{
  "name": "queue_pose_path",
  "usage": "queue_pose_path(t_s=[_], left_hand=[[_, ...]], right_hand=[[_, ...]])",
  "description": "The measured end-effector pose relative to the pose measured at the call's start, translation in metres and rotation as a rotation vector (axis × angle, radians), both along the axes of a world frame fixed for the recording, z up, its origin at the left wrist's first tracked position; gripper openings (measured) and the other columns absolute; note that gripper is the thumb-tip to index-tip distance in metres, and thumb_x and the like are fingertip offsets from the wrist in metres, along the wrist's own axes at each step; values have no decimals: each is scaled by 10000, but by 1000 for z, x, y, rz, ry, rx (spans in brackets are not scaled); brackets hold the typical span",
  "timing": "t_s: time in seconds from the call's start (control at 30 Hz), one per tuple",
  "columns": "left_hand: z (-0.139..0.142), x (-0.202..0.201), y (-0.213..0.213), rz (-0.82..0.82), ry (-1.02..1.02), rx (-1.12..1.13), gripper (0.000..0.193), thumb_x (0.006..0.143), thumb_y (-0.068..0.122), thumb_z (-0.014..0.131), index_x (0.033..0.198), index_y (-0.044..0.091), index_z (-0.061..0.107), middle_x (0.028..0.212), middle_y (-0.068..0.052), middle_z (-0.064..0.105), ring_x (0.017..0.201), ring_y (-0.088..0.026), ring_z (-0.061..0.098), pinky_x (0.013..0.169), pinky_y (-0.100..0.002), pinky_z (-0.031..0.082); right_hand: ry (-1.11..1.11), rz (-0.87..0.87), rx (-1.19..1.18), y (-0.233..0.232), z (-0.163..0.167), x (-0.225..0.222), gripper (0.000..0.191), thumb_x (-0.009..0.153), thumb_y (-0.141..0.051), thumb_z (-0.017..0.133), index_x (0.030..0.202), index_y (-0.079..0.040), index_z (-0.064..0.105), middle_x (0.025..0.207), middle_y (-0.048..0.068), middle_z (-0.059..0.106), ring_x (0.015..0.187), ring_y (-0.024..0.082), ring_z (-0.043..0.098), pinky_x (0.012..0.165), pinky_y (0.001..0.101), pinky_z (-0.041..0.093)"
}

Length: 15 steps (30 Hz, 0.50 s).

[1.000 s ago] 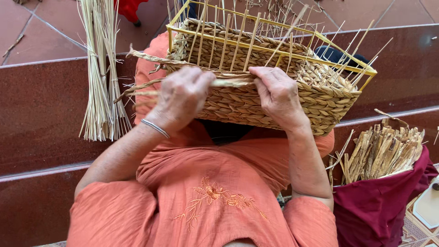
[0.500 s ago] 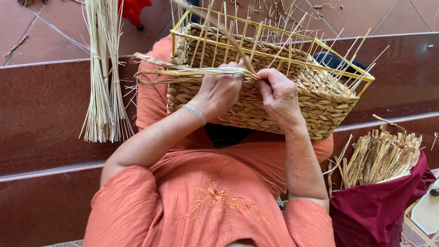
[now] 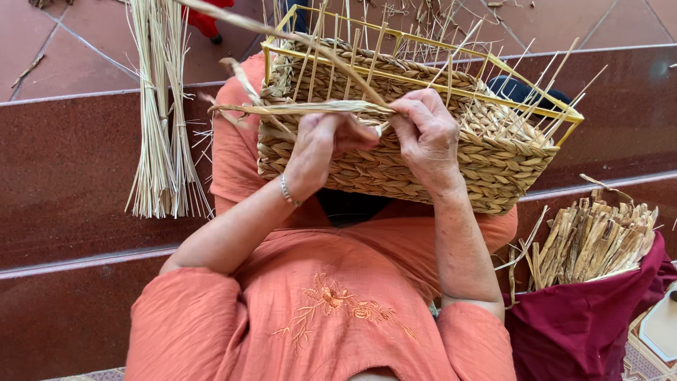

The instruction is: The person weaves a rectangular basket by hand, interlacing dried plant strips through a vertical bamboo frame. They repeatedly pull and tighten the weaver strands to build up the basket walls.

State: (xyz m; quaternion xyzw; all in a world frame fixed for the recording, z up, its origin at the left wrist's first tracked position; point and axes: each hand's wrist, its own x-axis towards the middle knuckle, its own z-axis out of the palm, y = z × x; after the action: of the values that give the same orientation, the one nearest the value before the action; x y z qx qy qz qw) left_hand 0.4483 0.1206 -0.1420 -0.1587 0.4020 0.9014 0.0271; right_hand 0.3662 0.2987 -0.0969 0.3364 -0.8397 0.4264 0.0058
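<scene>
A half-woven straw basket [image 3: 395,173] with a yellow wire frame [image 3: 430,79] rests tilted on my lap, thin upright stakes sticking out of its rim. My left hand [image 3: 317,152], a bracelet at its wrist, is closed on a long flat straw strand [image 3: 296,108] that runs off to the left along the basket's near wall. My right hand [image 3: 427,134] sits right beside it on the same wall and pinches the strand's end between the stakes. The two hands nearly touch.
A bundle of long pale straw stalks [image 3: 159,134] hangs over the red-brown tiled step [image 3: 63,169] at the left. At the right, a dark red cloth bag [image 3: 585,324] holds several short cut straw pieces [image 3: 592,236]. A red object [image 3: 204,17] lies at the top.
My left hand has slid right along the basket wall until it meets my right hand, drawing the strand with it. The right hand has stayed at the same spot.
</scene>
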Motion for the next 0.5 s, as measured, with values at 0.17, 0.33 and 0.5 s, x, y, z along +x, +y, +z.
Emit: queue_pose_path(t_s=[0.17, 0.33, 0.5], left_hand=[[17, 34, -4, -92, 506, -688, 129, 1027, 96, 606, 1067, 22, 703, 1168, -135, 743, 1192, -253, 692, 1076, -403, 557], [17, 10, -45, 100, 733, -1769, 300, 983, 169, 755, 1229, 5, 703, 1363, -165, 635, 1288, -329, 542, 1130, -483, 382], [11, 8, -72, 144, 703, -2160, 111, 951, 133, 705, 979, 98, 604, 1375, -134, 674, 1290, -275, 567, 1111, -484, 407]], right_hand=[[160, 11, 164, -11, 3, 0, 96, 926, -16, 759, 1006, -64, 737, 944, 72, 734, 857, 211, 695, 766, 352, 563], [196, 95, 207, -6, 6, 5, 78, 944, -28, 743, 1019, -49, 749, 952, 88, 734, 876, 267, 666, 806, 374, 541], [208, -66, 248, -10, -16, 1, 113, 968, -92, 805, 918, -23, 731, 845, 88, 720, 775, 237, 639, 712, 367, 510]])
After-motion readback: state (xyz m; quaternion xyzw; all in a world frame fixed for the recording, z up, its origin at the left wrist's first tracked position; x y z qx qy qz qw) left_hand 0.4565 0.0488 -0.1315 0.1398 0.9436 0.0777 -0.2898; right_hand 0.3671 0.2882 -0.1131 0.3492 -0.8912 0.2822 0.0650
